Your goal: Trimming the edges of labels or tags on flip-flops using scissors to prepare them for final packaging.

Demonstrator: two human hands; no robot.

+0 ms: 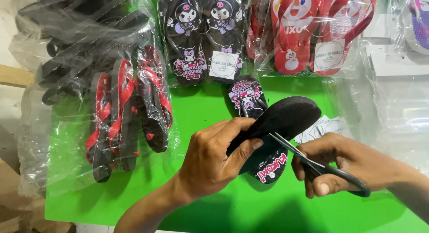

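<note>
My left hand (214, 161) clamps a black sandal (279, 119), sole up, above the green table (214, 108); my right hand (339, 164) grips scissors (313, 164), blades parted against the sandal's edge; a second printed sandal (257, 126) lies beneath it; bagged red-strapped sandals (127, 112) crowd the left, bagged black pairs (203, 34) and red pairs (313, 30) beyond.

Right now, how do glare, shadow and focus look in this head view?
Head view: bright glare streaks the plastic bags, hiding the sandals inside; soft shadows fall on the green table beneath both hands; the left hand, the black sandal and the scissors in the right hand look sharp; the edges bend slightly.
</note>
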